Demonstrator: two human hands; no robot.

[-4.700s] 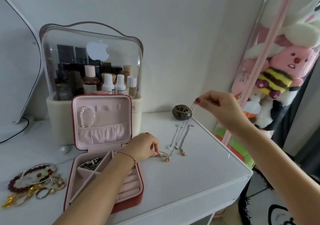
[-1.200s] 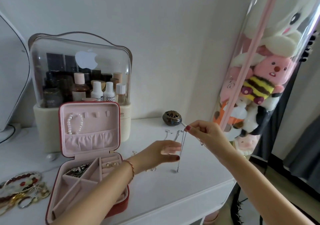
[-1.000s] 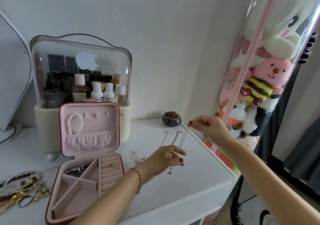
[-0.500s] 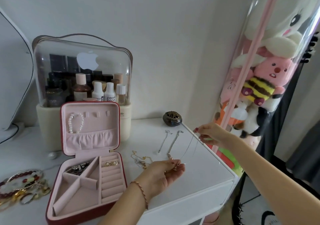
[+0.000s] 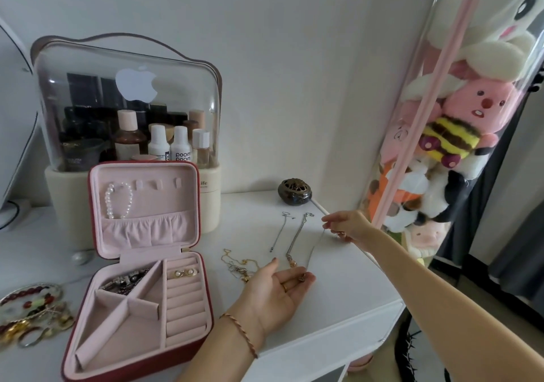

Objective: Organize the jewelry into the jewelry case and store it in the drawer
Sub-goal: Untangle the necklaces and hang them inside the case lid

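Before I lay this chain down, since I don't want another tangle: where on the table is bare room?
Bare patch: the table's front right corner, right of your left hand, below the right hand. Also behind, between cosmetics box and incense pot. Crowded: the two laid chains, gold tangle, and bangle pile left of the jewelry case.

Jewelry case [image 5: 138, 267]: red shell, pink lining, open at the desk [image 5: 338, 287] front edge, lid upright. Pearl bracelet [image 5: 118, 200] hangs in lid. Pearl earrings [image 5: 182, 273] sit in top ring slot; dark silver pieces [image 5: 126, 281] in back-left compartment. Thin silver chain [image 5: 315, 249] stretched near the right edge, probably a necklace. Two more silver chains [image 5: 290, 234] and a gold tangle [image 5: 240, 265] lie mid-desk. Bangle heap [image 5: 31, 311] at the left edge.
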